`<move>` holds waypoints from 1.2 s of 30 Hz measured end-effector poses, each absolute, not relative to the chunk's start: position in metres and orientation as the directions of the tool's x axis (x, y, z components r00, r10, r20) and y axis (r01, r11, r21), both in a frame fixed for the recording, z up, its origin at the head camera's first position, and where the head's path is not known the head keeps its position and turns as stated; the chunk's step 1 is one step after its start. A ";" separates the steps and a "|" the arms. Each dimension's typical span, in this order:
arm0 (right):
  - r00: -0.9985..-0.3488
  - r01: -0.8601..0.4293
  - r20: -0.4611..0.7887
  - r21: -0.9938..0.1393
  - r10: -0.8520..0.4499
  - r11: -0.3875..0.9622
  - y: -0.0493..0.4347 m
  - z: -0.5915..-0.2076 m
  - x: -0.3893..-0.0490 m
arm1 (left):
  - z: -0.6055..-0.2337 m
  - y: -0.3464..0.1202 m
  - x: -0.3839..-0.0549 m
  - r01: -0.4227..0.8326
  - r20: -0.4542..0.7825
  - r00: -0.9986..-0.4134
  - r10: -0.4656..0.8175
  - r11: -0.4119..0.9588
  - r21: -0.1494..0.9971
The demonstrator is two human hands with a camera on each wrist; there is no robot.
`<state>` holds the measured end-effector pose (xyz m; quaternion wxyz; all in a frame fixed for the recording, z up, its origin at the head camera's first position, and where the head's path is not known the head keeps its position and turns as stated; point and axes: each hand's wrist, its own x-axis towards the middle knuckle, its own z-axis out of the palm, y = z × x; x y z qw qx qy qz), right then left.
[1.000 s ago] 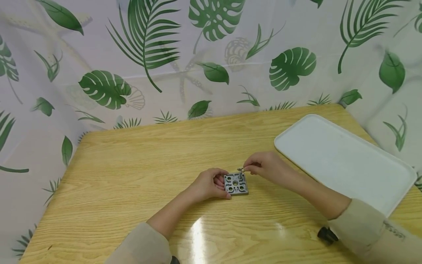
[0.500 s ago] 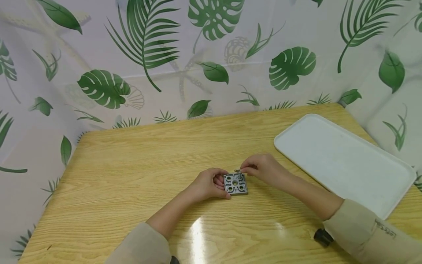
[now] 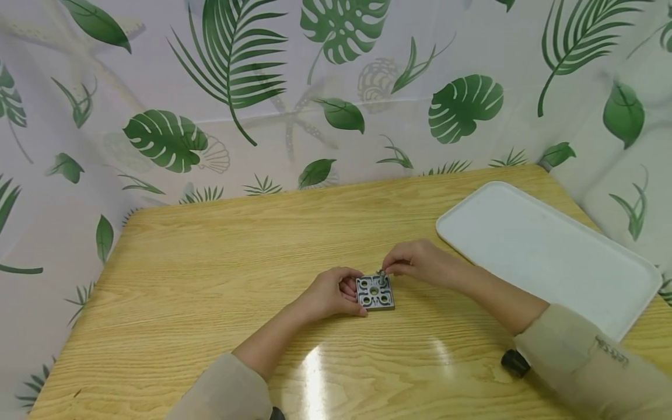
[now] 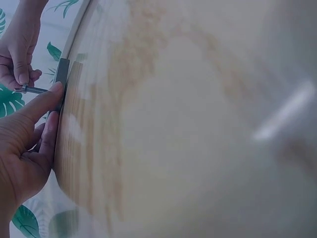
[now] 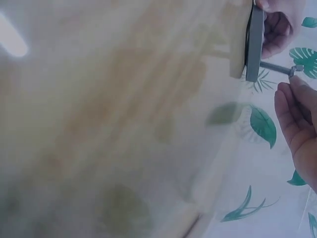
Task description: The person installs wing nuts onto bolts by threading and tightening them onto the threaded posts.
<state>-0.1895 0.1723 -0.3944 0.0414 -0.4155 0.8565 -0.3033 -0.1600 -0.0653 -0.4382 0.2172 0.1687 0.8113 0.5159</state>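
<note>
Near the middle of the wooden table, my left hand (image 3: 333,294) grips the left side of a square grey metal plate (image 3: 375,297) with several round holes and dark grooves. A small metal screw with a wing-shaped head (image 3: 382,278) stands upright at the plate's far right corner hole. My right hand (image 3: 420,262) pinches its head between thumb and fingertips. In the left wrist view, the screw's shank (image 4: 35,89) juts from the plate (image 4: 60,74), its lower part hidden by my left thumb. The right wrist view has the plate (image 5: 255,44) edge-on, the shank (image 5: 277,68) square to it.
A white rectangular tray (image 3: 546,251) lies at the table's right, behind my right forearm. The wooden table (image 3: 236,245) reaches back to a leaf-patterned cloth (image 3: 273,146). A black object (image 3: 515,363) sits by the right sleeve.
My right fingers have shifted slightly left, then lifted a little, and the screw's wing head has changed its angle. My left hand and the plate have stayed in place.
</note>
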 end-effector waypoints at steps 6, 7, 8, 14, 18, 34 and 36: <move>-0.532 -0.770 0.154 -0.498 -0.832 0.400 0.172 -0.386 -0.199 | -0.432 -0.065 -0.157 0.051 -0.180 -0.848 0.498 0.415 0.908; -0.507 -0.786 0.156 -0.488 -0.847 0.381 0.171 -0.384 -0.200 | -0.427 -0.065 -0.155 0.058 -0.172 -0.848 0.502 0.410 0.910; -0.486 -0.799 0.156 -0.479 -0.860 0.364 0.170 -0.382 -0.201 | -0.421 -0.064 -0.152 0.058 -0.174 -0.847 0.503 0.412 0.910; -0.409 -0.842 0.122 -0.434 -0.905 0.322 0.166 -0.375 -0.208 | -0.419 -0.064 -0.153 0.052 -0.180 -0.844 0.504 0.412 0.910; -0.393 -0.845 0.103 -0.432 -0.914 0.315 0.164 -0.371 -0.210 | -0.435 -0.066 -0.160 0.057 -0.175 -0.847 0.503 0.413 0.909; -0.541 -0.757 -0.010 -0.430 -0.841 0.492 0.163 -0.371 -0.201 | -0.438 -0.066 -0.159 0.060 -0.171 -0.848 0.502 0.411 0.910; -0.601 -0.709 -0.023 -0.447 -0.799 0.546 0.165 -0.373 -0.198 | -0.439 -0.066 -0.160 0.065 -0.165 -0.848 0.504 0.408 0.911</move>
